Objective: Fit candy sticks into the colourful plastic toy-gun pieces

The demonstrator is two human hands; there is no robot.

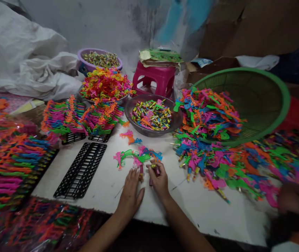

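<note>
Both hands rest low on the white worktop (107,182), side by side at its near edge; left hand (130,192) lies palm down, fingers spread loosely forward, fingertips touching a small pink stick-like piece (141,170); whether it grips that piece cannot be told. Right hand (159,180) is curled narrow, fingertips pinching a small dark pink piece (156,170) with a yellowish tip. Just beyond the fingers: a small cluster of plastic toy parts (139,156), green, pink and blue, lying flat on the worktop. Empty black slotted rack (82,169) to the left, lying flat; further racks behind it loaded with coloured parts (81,117). Round dark bowl (177,117) of small wrapped pieces stands behind the cluster. To the right, a green basket (259,94) tipped on its side, a heap of coloured parts (209,140) spilling from it across the worktop. Behind: pink stool (154,78); purple bowl (82,56); white sack (26,59). Blurred hand of another person (292,199) at far right.
</note>
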